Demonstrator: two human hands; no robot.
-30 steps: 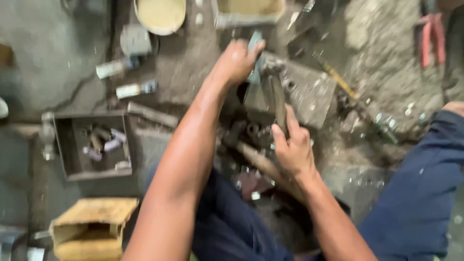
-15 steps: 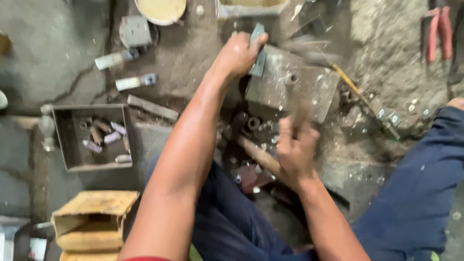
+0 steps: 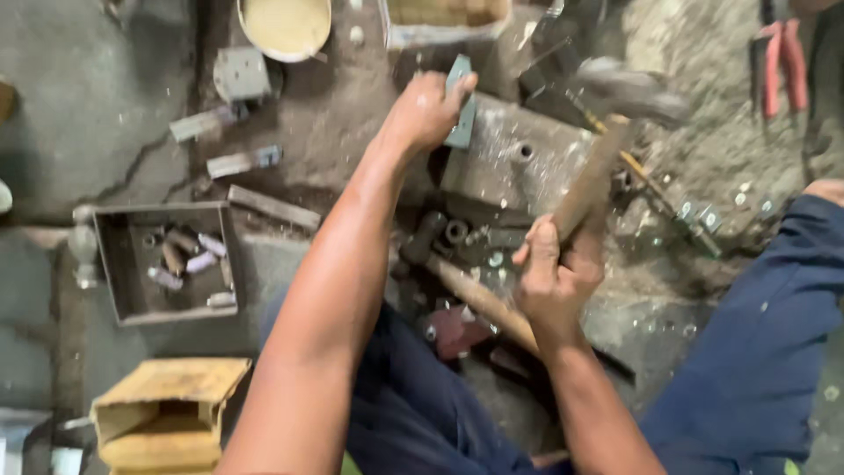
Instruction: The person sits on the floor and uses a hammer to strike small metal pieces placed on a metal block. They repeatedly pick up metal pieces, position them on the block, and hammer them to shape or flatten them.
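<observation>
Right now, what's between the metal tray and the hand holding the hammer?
In the head view, the left forearm crosses between the metal tray and the right hand gripping the hammer.

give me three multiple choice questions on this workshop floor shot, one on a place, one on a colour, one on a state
1. Where does the open metal tray of small cylinders lie?
A. to the left of the person's left arm
B. on top of the steel block
C. beside the pliers

2. What colour are the handles of the pliers at the top right?
A. yellow
B. red
C. green

3. What is the right hand doing?
A. lying open on the floor
B. pinching a bolt
C. gripping a wooden hammer handle

Answers:
1. A, the tray sits on the floor at the far left, well away from the steel block.
2. B, both handles show red.
3. C, its fingers wrap the handle, the blurred hammer head raised above the block, while the left hand holds a flat grey metal piece on edge there.
</observation>
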